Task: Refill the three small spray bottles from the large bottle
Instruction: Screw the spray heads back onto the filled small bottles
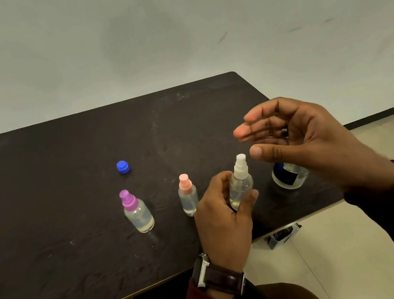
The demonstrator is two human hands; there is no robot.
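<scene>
My left hand [223, 217] grips a small clear spray bottle with a white top [240, 181], held upright just above the dark table [72, 188]. My right hand [300, 137] hovers above and to the right of it, fingers straight, holding nothing. A small bottle with a pink top [188, 194] stands just left of my left hand. Further left stands a small bottle with a purple top [136, 211]. The large bottle [288, 175] with a dark label stands at the right, mostly hidden under my right hand. Its blue cap [123, 167] lies apart on the table.
The table's right edge runs close to the large bottle, with tiled floor beyond. A small dark box [283, 235] lies on the floor under the table's near right corner. A pale wall stands behind the table.
</scene>
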